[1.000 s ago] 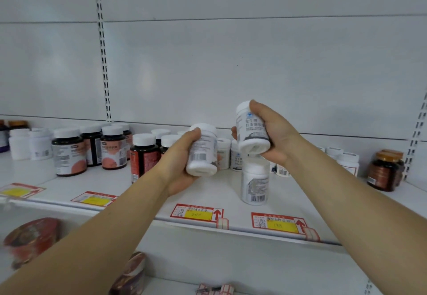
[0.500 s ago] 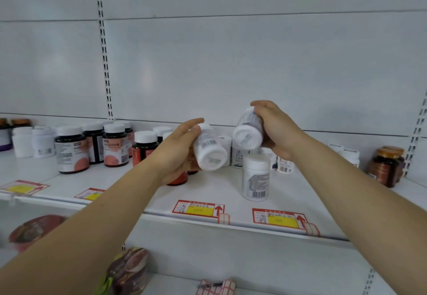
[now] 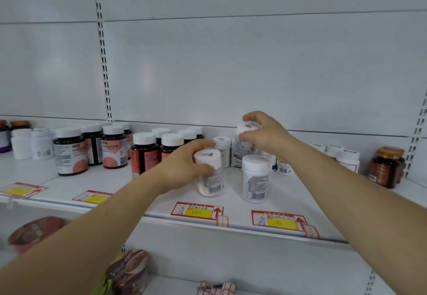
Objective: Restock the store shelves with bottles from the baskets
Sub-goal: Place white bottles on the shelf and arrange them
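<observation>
My left hand [image 3: 184, 165] grips a white bottle [image 3: 210, 179] with a barcode label, upright, with its base on or just above the white shelf [image 3: 231, 204]. My right hand [image 3: 265, 135] grips the cap end of a second white bottle [image 3: 245, 149], held upright behind a free-standing white bottle [image 3: 254, 178]. More small white bottles stand at the back [image 3: 221, 147]. No basket is in view.
Dark bottles with white caps [image 3: 69, 151] stand in rows at the left, a brown jar [image 3: 388, 167] at the far right. Red and yellow price tags [image 3: 196, 211] line the shelf edge. Packaged goods [image 3: 34, 232] lie on the lower shelf.
Both bottles were tilted with their ends toward me; now they are upright. My left hand lowered its bottle to the shelf front, my right one moved its bottle behind the standing one.
</observation>
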`<action>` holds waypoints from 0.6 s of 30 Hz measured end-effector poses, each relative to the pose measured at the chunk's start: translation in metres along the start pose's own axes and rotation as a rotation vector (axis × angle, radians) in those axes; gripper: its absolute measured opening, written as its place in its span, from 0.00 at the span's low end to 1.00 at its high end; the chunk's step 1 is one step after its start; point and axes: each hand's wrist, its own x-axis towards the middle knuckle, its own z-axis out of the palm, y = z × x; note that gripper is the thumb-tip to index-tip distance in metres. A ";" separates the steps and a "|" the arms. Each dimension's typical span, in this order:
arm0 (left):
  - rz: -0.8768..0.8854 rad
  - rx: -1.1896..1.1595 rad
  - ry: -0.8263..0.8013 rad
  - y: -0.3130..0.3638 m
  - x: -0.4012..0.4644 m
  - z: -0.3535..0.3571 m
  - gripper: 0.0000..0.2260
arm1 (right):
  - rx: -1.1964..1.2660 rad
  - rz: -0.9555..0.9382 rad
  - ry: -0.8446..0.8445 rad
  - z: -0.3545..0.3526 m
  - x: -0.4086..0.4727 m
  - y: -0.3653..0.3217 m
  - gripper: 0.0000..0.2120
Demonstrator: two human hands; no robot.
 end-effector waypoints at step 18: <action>0.075 0.526 -0.027 0.037 0.034 -0.014 0.23 | -0.328 0.145 -0.163 -0.002 0.030 0.005 0.25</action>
